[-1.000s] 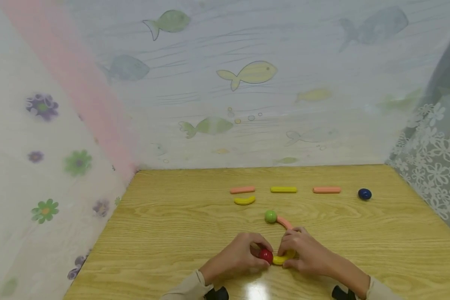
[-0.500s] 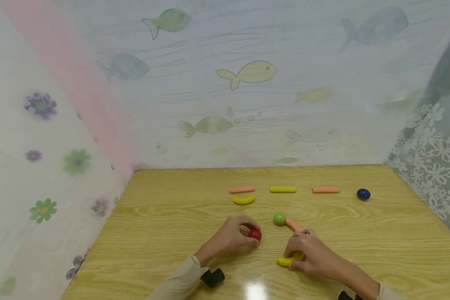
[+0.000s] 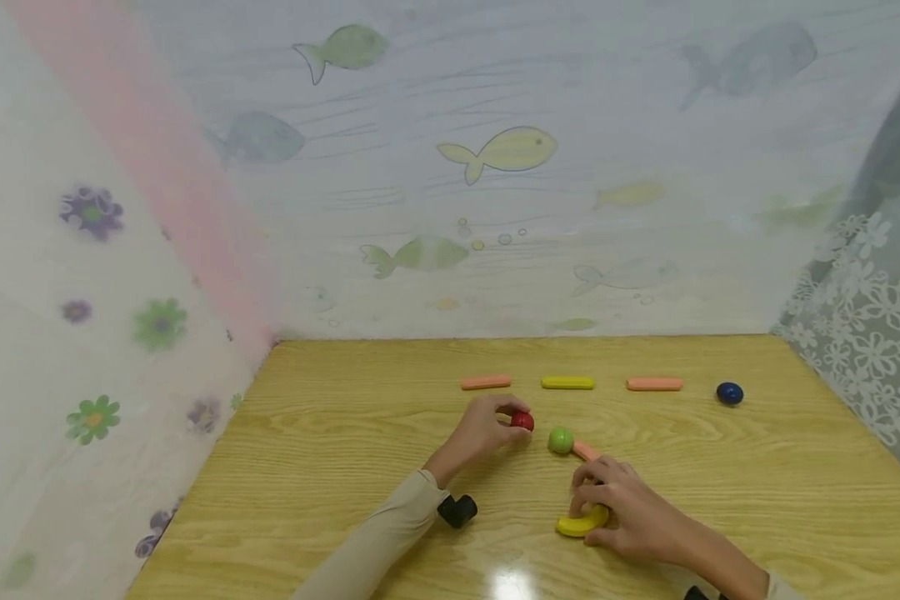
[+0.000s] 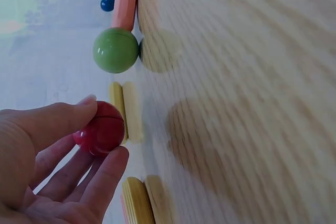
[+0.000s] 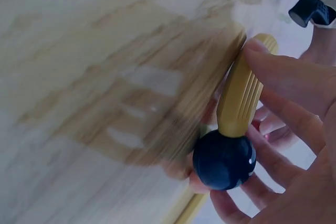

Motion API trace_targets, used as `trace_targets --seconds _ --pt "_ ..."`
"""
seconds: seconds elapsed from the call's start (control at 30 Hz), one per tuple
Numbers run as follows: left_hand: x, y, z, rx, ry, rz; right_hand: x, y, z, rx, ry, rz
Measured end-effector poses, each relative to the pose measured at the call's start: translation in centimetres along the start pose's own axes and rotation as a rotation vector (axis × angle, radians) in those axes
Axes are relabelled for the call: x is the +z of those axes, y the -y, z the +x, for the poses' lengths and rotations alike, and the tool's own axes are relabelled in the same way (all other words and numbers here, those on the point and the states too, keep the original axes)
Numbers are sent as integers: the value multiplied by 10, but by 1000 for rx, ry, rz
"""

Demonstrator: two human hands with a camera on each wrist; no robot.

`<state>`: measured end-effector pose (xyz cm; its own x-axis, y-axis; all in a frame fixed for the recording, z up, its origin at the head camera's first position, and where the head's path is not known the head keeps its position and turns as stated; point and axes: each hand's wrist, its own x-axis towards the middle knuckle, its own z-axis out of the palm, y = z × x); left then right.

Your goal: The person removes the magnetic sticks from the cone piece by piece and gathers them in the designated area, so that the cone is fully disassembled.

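Note:
My left hand (image 3: 483, 432) pinches a glossy red ball (image 4: 105, 129) between thumb and fingers, just above the table. Beside it sits a green ball (image 3: 560, 440), touching the end of a curved salmon bar (image 3: 585, 451) whose other end my right hand covers. My right hand (image 3: 630, 512) holds a curved yellow bar (image 3: 579, 523) with thumb and fingers. In the right wrist view, a dark blue ball (image 5: 224, 160) meets that bar's end, with fingers around it; the head view hides most of this ball.
Along the back of the wooden table (image 3: 330, 467) lie a salmon bar (image 3: 486, 382), a straight yellow bar (image 3: 567, 383), another salmon bar (image 3: 654, 384) and a dark blue ball (image 3: 730, 393). A curved yellow bar (image 4: 137, 200) lies near my left hand. Printed curtains stand behind and beside the table.
My left hand has carried the red ball away from the curved yellow bar's end, back toward the far row. The green ball and its salmon bar shifted slightly right; my right hand keeps its hold.

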<state>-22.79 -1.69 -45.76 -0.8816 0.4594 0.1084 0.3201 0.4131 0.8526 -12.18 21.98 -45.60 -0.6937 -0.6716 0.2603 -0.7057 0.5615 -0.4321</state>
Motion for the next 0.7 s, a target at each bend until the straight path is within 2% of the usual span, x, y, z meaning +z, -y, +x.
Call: trace_targets --seconds 0.13,0.27,0.43,0.7 --pt "4 0 9 -9 6 37 -1 -5 -2 3 -11 -11" --pt "9 -2 19 3 12 80 -4 -8 -3 63 28 6" --pt "12 -2 29 -7 11 43 -7 -8 -4 130 64 7" --pt "19 6 42 56 0 48 -10 -11 -5 147 77 -21"
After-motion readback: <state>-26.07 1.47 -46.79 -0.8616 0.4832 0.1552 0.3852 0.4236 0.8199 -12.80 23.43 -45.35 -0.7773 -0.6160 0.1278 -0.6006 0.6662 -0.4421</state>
